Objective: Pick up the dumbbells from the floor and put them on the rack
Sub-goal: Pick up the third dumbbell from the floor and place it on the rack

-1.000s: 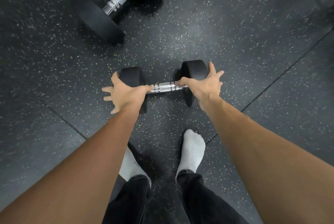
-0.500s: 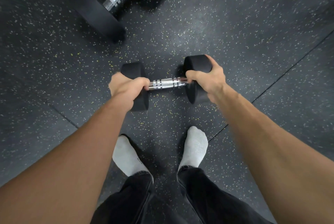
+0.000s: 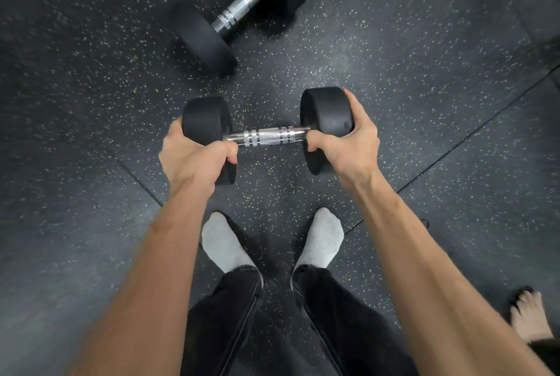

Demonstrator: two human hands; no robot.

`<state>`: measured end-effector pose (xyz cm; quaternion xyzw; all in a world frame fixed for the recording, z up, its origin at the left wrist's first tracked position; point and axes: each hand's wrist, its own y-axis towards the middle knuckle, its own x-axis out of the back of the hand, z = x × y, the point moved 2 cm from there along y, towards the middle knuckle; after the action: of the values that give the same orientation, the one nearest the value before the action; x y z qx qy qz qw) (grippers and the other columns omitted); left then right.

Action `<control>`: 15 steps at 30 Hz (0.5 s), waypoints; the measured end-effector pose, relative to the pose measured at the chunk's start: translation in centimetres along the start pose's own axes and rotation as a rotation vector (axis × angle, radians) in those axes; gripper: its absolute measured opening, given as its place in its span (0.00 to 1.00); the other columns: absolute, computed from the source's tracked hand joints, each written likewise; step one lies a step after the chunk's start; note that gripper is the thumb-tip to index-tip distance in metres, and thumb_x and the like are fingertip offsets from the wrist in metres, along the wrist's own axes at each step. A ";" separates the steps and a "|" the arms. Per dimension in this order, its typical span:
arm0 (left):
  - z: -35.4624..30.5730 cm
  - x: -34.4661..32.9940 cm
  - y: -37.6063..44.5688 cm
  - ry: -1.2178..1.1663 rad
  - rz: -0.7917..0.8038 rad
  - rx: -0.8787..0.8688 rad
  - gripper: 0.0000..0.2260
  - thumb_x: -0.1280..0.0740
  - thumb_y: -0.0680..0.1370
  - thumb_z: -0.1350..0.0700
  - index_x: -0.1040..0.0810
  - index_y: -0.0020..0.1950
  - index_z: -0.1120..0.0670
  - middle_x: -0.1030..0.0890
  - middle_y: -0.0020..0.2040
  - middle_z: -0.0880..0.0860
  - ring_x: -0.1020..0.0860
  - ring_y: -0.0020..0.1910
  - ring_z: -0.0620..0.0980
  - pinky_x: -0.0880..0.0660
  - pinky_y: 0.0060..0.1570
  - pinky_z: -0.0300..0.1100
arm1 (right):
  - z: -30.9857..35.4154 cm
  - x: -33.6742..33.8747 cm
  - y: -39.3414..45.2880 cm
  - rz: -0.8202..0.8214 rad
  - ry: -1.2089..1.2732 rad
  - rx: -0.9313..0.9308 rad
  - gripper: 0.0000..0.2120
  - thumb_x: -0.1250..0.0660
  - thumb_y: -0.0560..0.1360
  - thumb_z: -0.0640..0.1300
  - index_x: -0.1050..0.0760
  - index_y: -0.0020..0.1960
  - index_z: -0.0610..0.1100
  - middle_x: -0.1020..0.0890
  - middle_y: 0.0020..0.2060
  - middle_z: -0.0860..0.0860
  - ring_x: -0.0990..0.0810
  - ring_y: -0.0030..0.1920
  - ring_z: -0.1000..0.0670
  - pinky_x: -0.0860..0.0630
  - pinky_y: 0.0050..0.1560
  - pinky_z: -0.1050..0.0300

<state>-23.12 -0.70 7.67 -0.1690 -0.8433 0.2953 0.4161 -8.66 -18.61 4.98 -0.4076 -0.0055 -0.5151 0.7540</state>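
Gripping dumbbell (image 3: pixel 268 136) ends (speckled floor (image 3: pixel 409 51) open): both hands.

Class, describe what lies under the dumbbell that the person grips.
Under the near dumbbell shows speckled floor. Both hands, left and right, cover its ends, so any contact with the floor is hidden.

Bare forearms, no sleeves; black loose trousers (image 3: pixel 327 321); light grey socks (image 3: pixel 321 239) on both feet.
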 end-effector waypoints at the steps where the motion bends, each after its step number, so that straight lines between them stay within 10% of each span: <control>1: -0.9 1.6 -0.8 -0.020 -0.001 -0.027 0.30 0.23 0.58 0.63 0.22 0.59 0.50 0.21 0.43 0.42 0.24 0.38 0.40 0.30 0.30 0.34 | 1.4 0.2 -1.2 -0.003 0.020 0.035 0.45 0.22 0.55 0.42 0.26 0.71 0.61 0.19 0.42 0.64 0.20 0.43 0.61 0.19 0.53 0.57; 15: -19.0 32.6 -15.4 -0.419 -0.274 -0.327 0.27 0.25 0.53 0.64 0.19 0.50 0.45 0.19 0.42 0.43 0.23 0.41 0.45 0.27 0.37 0.39 | 36.0 4.8 -22.7 0.052 0.098 0.573 0.45 0.22 0.56 0.42 0.27 0.72 0.61 0.19 0.46 0.71 0.19 0.47 0.58 0.19 0.54 0.48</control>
<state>-27.94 11.52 46.25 -0.0538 -0.9621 0.1253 0.2360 -9.36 -3.04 44.94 -0.1526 -0.1040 -0.4919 0.8508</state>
